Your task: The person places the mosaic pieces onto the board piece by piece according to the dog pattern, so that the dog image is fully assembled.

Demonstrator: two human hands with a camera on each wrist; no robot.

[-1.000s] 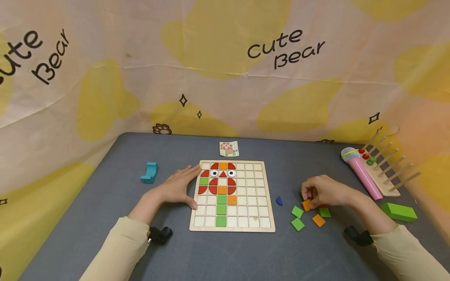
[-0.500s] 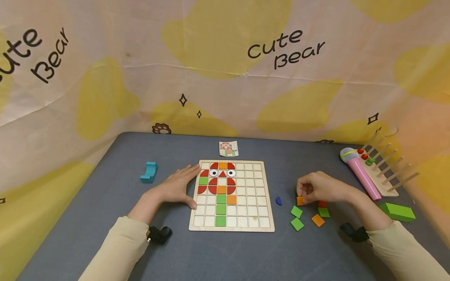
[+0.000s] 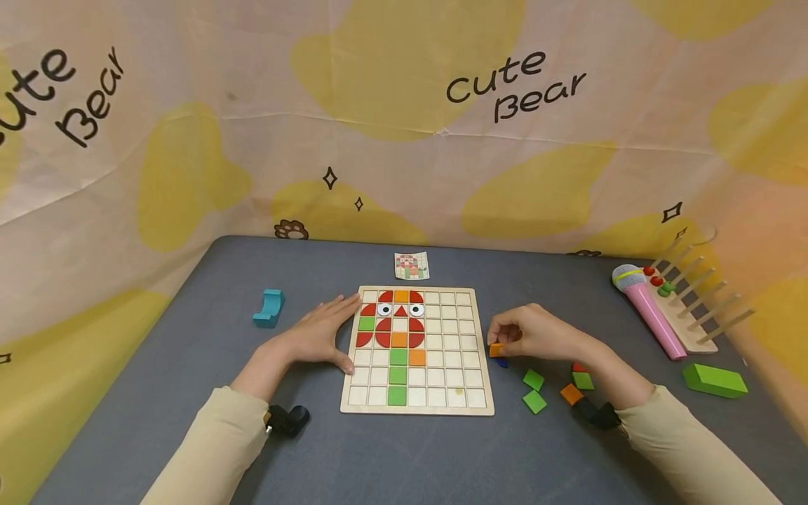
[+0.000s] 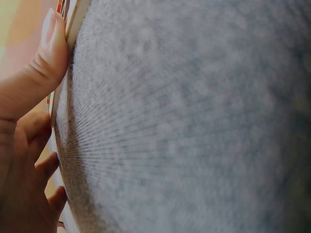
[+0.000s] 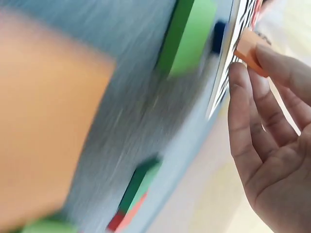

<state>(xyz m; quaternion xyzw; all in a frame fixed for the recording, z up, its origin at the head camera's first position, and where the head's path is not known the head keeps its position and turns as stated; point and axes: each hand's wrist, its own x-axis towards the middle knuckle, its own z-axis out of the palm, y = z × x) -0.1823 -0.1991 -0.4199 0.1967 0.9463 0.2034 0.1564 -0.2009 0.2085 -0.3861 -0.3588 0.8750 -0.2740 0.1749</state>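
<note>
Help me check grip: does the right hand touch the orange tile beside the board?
Touching: the right wrist view shows the right hand, thumb against the orange tile.

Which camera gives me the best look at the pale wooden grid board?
The head view: it shows the pale wooden grid board from above, nearly whole, with the left hand touching its left edge. The left wrist view catches only part of its edge; the right wrist view, just a narrow, slanted strip.
</note>
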